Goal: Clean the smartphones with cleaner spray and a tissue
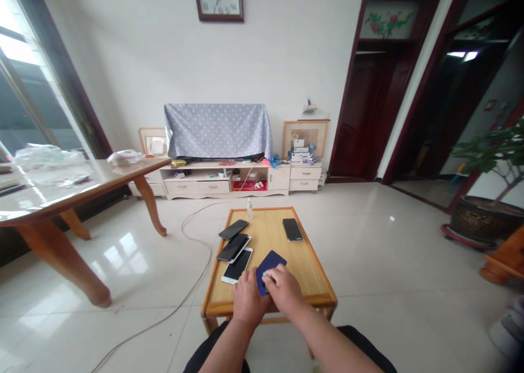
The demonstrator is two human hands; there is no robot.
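My left hand [249, 299] is closed around the lower left edge of a dark blue phone-shaped slab [273, 260], tilted above the near part of a small wooden table [311, 277]. Bunched fingers of my right hand [283, 287] press on the slab's face, with a small pale bit of something showing at the tips. Just past my left hand lies a white-framed phone [238, 265]. Beyond it, dark phones [233, 247] overlap, and another dark phone [233, 229] lies farther back. A black phone [292, 229] rests alone on the right side.
A small clear bottle [249, 208] stands at the table's far edge. On the left is a larger table [123, 178] with plastic bags. A cable [196, 280] runs over the floor. A low white cabinet [196, 187] lines the wall; a potted plant [487, 215] is at right.
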